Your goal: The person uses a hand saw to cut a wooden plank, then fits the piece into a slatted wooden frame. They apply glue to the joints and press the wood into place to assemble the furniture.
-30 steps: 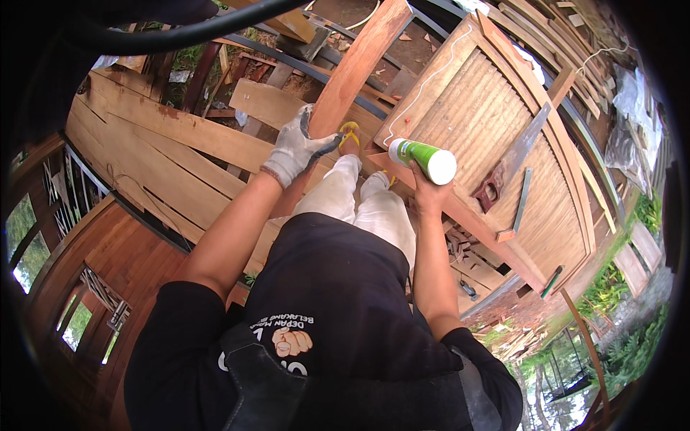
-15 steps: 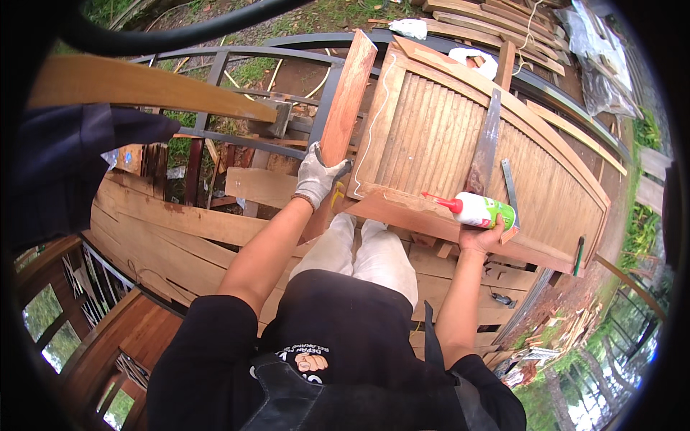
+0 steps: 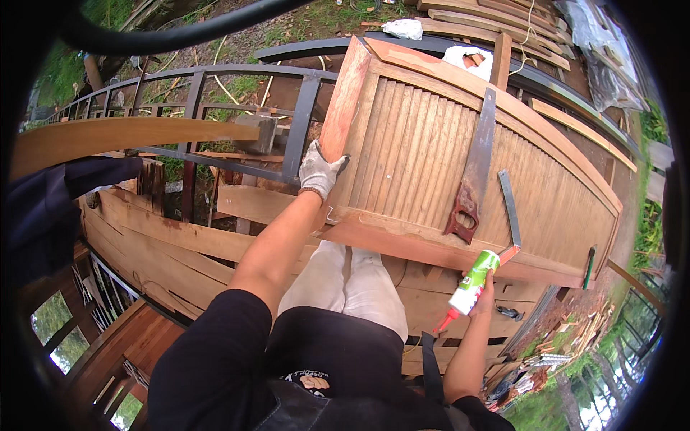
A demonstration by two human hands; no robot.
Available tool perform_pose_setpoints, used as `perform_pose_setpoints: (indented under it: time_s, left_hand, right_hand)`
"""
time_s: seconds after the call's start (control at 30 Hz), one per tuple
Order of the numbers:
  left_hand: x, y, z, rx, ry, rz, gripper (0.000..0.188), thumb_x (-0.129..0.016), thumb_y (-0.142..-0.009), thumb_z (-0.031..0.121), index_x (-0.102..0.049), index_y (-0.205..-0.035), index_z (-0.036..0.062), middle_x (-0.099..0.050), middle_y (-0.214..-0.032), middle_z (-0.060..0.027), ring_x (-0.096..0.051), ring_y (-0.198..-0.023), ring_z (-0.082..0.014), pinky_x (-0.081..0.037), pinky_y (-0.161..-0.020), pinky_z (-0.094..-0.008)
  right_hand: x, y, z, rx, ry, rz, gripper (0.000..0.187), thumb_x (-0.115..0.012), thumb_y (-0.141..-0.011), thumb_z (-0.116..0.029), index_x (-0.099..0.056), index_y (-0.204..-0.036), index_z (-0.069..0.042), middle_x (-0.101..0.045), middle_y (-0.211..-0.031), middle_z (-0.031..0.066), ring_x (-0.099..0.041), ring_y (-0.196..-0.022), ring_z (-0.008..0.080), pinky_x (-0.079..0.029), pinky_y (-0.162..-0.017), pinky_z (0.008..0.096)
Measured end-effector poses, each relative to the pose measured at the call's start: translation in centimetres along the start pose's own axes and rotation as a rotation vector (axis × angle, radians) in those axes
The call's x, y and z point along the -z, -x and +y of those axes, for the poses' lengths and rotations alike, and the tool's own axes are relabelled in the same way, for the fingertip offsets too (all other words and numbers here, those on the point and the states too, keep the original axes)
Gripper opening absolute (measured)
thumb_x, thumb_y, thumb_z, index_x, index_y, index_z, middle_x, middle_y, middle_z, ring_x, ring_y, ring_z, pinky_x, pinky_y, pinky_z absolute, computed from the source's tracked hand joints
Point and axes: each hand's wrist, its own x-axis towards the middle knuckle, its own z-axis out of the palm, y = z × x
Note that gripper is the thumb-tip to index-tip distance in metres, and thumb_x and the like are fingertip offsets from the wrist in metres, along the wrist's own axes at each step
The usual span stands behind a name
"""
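Note:
My left hand (image 3: 321, 170), in a whitish work glove, is closed round the lower end of a reddish wooden board (image 3: 346, 100). The board lies along the left edge of a slatted wooden panel (image 3: 410, 136), against it or nearly so. My bare right hand (image 3: 484, 296) grips a white and green glue bottle (image 3: 474, 280), its red nozzle tilted downward, just off the panel's near edge. A handsaw (image 3: 477, 172) with a brown handle rests across the slats. Beside it lies a try square (image 3: 510, 205). Part of a white glue line shows near the panel's lower left corner.
A dark metal frame (image 3: 293, 129) stands left of the panel. Loose planks (image 3: 165, 223) lie beneath and to the left. A curved wooden piece (image 3: 136, 135) and a dark cloth (image 3: 57, 194) hang at far left. Stacked timber (image 3: 496, 36) lies beyond.
My left hand has brought the board over the panel's left edge, covering most of the glue line. My right hand has drawn the glue bottle back toward me and turned its nozzle downward.

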Motion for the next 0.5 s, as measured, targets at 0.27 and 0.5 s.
perform_pose_setpoints:
  time_s: [0.27,0.5]
  left_hand:
    - [-1.6,-0.7,0.5,0.051,-0.046,0.027,0.094,-0.088,-0.068,0.052,-0.05,-0.139,0.0036,-0.066,-0.127,-0.0204,-0.063,-0.118,-0.0361,-0.05,-0.101,-0.0426]
    - [-2.8,-0.5,0.1,-0.013,-0.106,0.071,0.094,-0.087,-0.069,0.054,-0.05,-0.141,0.0047,-0.064,-0.131,-0.0196,-0.062,-0.121,-0.0342,-0.05,-0.103,-0.0409]
  right_hand:
    - [2.8,-3.1,-7.7,0.032,1.498,0.344,0.072,-0.064,-0.094,-0.054,-0.054,-0.138,0.002,-0.067,-0.123,0.0289,-0.066,-0.114,0.0386,-0.052,-0.094,0.0451]
    - [5.7,-6.6,-9.7,0.001,1.568,0.176,0.075,-0.069,-0.09,-0.049,-0.05,-0.145,-0.001,-0.066,-0.124,0.0302,-0.065,-0.118,0.0407,-0.051,-0.098,0.0454]
